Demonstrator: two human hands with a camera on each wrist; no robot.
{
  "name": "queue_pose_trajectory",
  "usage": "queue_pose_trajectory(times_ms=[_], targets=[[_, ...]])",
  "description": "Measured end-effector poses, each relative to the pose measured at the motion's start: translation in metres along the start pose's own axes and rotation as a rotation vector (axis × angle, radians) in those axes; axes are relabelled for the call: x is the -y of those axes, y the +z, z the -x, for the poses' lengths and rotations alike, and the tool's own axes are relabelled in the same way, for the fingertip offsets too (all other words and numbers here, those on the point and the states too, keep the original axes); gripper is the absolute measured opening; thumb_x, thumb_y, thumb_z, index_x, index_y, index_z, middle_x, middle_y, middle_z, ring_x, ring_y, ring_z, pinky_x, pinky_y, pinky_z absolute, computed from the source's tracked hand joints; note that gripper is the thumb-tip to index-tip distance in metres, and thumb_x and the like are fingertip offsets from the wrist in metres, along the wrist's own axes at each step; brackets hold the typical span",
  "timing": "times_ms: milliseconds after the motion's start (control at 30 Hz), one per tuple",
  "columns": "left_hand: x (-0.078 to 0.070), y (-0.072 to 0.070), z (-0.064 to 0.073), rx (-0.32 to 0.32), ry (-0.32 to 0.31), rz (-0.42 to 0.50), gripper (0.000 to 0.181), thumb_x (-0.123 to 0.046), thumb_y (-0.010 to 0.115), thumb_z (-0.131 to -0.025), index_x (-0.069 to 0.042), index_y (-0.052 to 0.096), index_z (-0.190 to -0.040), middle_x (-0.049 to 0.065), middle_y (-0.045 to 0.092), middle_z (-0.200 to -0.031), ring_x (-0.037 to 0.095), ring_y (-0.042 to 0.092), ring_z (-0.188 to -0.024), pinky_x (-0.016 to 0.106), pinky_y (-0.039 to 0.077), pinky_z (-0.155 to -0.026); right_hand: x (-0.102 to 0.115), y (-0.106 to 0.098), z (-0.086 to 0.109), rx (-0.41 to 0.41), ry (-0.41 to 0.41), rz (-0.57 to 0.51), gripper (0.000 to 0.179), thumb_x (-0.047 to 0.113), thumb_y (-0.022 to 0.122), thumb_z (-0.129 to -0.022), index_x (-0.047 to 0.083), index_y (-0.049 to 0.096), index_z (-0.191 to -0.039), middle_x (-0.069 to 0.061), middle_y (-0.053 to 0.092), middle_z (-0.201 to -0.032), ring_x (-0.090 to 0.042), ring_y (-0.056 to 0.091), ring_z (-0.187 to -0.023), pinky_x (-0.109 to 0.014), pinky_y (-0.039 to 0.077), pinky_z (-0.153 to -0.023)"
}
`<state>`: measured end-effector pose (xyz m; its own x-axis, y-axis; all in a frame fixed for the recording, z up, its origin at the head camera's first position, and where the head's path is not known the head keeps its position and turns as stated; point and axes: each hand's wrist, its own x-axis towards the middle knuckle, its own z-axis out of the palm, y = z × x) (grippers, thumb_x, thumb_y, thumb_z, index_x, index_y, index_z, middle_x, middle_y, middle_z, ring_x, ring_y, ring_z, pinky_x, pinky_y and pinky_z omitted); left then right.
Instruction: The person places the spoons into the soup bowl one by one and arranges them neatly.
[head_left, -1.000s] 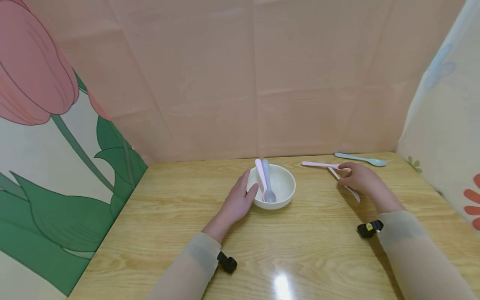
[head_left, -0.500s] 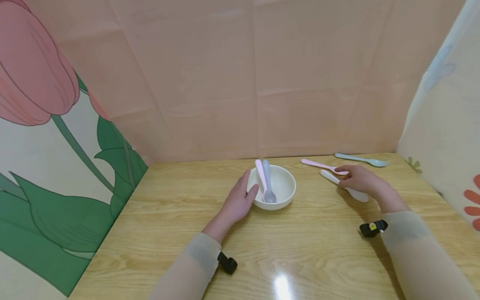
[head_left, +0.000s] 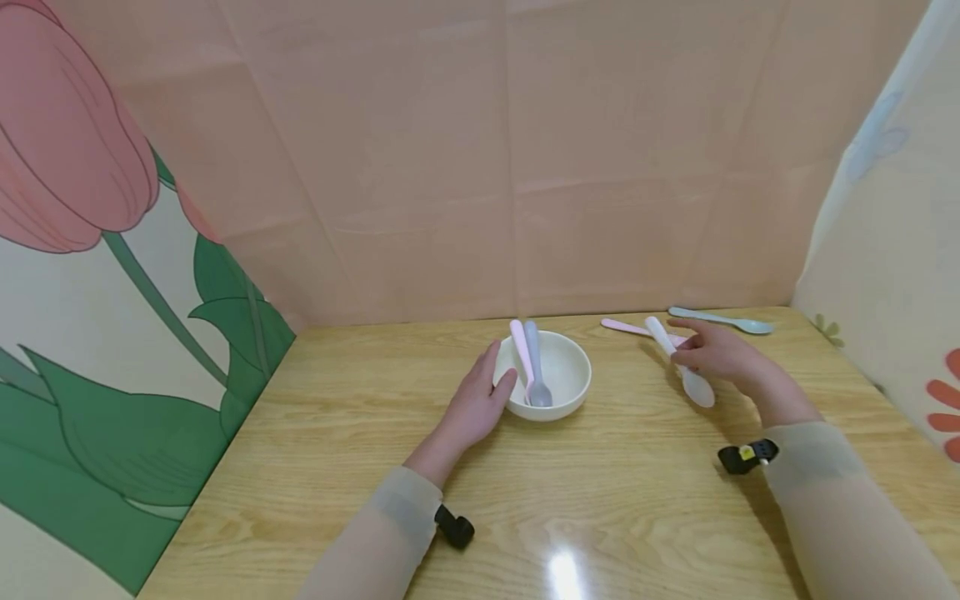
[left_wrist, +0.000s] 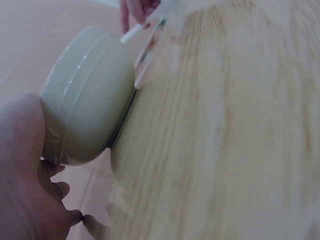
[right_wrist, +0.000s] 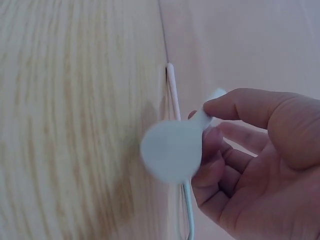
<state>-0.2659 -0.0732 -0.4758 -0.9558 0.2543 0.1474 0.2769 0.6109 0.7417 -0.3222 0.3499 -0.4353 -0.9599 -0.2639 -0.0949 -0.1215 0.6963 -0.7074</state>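
A white bowl (head_left: 568, 371) stands on the wooden table, holding a pink spoon (head_left: 520, 342) and a grey-blue spoon (head_left: 540, 392) that lean on its far rim. My left hand (head_left: 471, 402) holds the bowl's left side, thumb at the near rim; the left wrist view shows fingertips (left_wrist: 61, 189) past the bowl wall. To the right, my right hand (head_left: 726, 360) pinches a white spoon (right_wrist: 170, 150) by its handle between thumb and fingers, raised over the table with its rounded end toward me. Behind it lies another pink spoon (head_left: 624, 326), partly hidden by the white spoon and hand.
A light blue spoon (head_left: 752, 326) lies near the table's back edge, beyond my right hand. A pink-beige backdrop (head_left: 420, 183) rises along that edge. Printed cloths with flowers hang at the left and right sides.
My right hand has taken up the white spoon from the table and turned it, so its handle end now points up and away. The left hand and the bowl have stayed put.
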Motion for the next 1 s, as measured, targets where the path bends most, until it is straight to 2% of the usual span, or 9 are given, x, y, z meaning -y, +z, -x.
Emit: queue_pose_trajectory(times_ms=[200,400,767,1000], targets=[[0.001,-0.001,0.0,-0.003,-0.001,0.002,0.071,-0.043,0.043,-0.12,-0.013,0.017,-0.178,0.011,0.027,-0.181,0.028,0.026,-0.165,0.047,0.024,-0.133,0.01,0.002,0.0,-0.008,-0.012,-0.099,0.084,0.011,0.065,-0.111,0.001,0.011,-0.175,-0.013,0.067,-0.099,-0.021,0.061,-0.082,-0.034,0.05,-0.072],[0.001,-0.002,-0.001,-0.001,-0.004,0.012,0.071,-0.044,0.042,-0.12,-0.013,0.016,-0.178,0.011,0.027,-0.181,0.028,0.026,-0.166,0.049,0.024,-0.133,0.019,0.003,-0.001,-0.013,-0.045,-0.165,0.089,0.011,0.064,-0.113,0.008,0.003,-0.178,-0.018,0.067,-0.11,-0.021,0.065,-0.087,-0.032,0.056,-0.078],[0.003,0.0,0.0,-0.003,-0.002,-0.002,0.073,-0.049,0.04,-0.119,-0.015,0.016,-0.179,0.01,0.027,-0.181,0.027,0.026,-0.166,0.047,0.024,-0.133,0.027,0.01,-0.008,-0.057,-0.089,-0.287,0.089,0.008,0.062,-0.114,0.011,0.001,-0.178,-0.019,0.068,-0.11,-0.019,0.069,-0.088,-0.031,0.061,-0.082],[0.0,0.0,0.001,-0.003,-0.005,0.004,0.073,-0.05,0.04,-0.119,-0.015,0.016,-0.179,0.01,0.026,-0.181,0.028,0.026,-0.165,0.048,0.024,-0.133,0.043,0.013,-0.016,-0.131,-0.101,-0.394,0.088,0.007,0.065,-0.112,0.007,0.006,-0.177,-0.002,0.071,-0.1,-0.013,0.069,-0.084,-0.028,0.061,-0.078]])
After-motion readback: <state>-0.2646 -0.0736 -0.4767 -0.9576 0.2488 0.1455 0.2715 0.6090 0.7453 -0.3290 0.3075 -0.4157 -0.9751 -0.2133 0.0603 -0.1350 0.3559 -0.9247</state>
